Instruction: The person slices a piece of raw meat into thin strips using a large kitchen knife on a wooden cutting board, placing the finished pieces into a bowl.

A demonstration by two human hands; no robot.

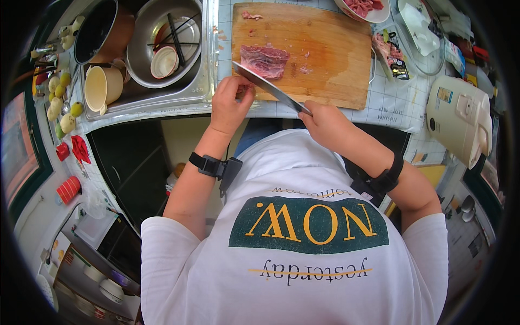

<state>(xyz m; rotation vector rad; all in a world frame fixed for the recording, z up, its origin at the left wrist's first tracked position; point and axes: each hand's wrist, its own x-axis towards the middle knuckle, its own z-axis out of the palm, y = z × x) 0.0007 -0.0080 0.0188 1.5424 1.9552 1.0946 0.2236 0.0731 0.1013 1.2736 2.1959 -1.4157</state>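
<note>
My right hand (pixel 327 124) grips the handle of a kitchen knife (pixel 271 86). Its blade slants up and left over the near edge of a wooden cutting board (pixel 333 53). Just beyond the blade lies a slab of raw red meat (pixel 265 61), marbled with pale fat. My left hand (pixel 232 99) is at the board's near left corner, fingers bent close together beside the blade near its tip. Whether a small scrap is pinched there is too small to tell. A meat trimming (pixel 252 16) rests at the board's far left, and small bits dot the surface.
Left of the board, a steel sink (pixel 207 87) holds a metal basin (pixel 140 75) with chopsticks and a small bowl. To the right are a bowl of cut meat (pixel 380 16), a plastic tray of minced meat (pixel 392 55) and a rice cooker (pixel 457 118).
</note>
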